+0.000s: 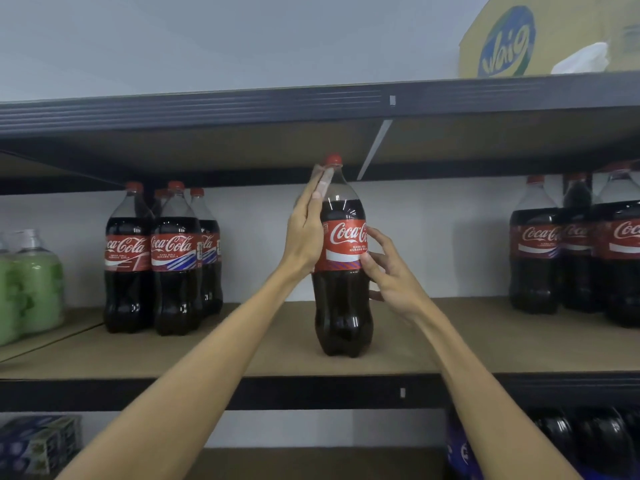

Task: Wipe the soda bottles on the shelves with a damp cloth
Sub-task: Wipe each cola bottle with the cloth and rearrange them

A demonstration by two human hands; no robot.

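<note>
Held bottle: a cola bottle [341, 306] with a red cap and label stands upright on the middle shelf [450, 348], near its front edge.
Left hand: the left hand [304, 233] lies with straight fingers flat against the bottle's shoulder and neck, at its 10 o'clock.
Right hand: the right hand [391, 275] grips the label at 3 o'clock, thumb in front, fingers curling behind.
Neighbours: a cola cluster [166, 271] at 9 o'clock, more cola bottles [575, 258] at 3 o'clock, both well apart.
Far left: green bottles [34, 292].
Top shelf: a cardboard box [568, 26] at 1 o'clock, with a white crumpled wad [585, 57] in front of it.
</note>
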